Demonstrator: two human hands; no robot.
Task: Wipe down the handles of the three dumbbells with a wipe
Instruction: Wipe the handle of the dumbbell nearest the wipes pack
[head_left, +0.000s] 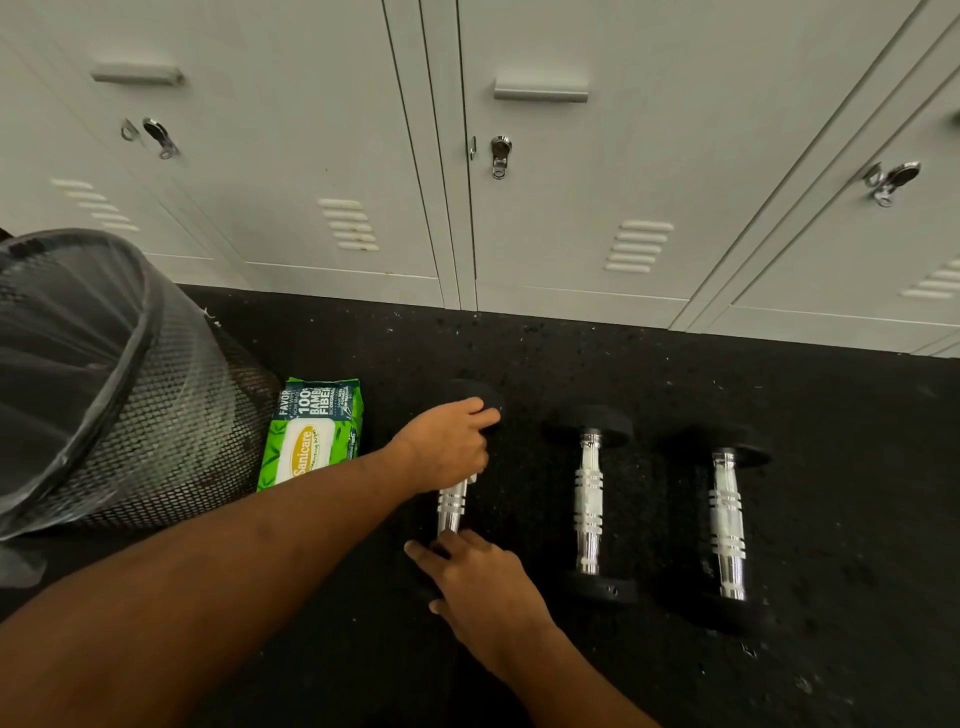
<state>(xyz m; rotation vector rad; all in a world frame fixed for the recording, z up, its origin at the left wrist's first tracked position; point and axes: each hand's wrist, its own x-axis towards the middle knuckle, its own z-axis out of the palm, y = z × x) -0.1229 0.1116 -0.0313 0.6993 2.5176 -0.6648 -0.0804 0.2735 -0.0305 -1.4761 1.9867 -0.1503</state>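
Three dumbbells with chrome handles and black heads lie side by side on the black floor. My left hand (447, 441) is closed over the far part of the left dumbbell (453, 506) handle. A small white edge of a wipe (473, 478) shows under its fingers. My right hand (483, 582) grips the near black head of that dumbbell and hides most of it. The middle dumbbell (589, 499) and the right dumbbell (727, 519) lie untouched to the right.
A green pack of wipes (311, 431) lies left of the dumbbells, against a black mesh bin (119, 384) with a liner. Grey lockers (571, 208) stand along the far edge of the floor.
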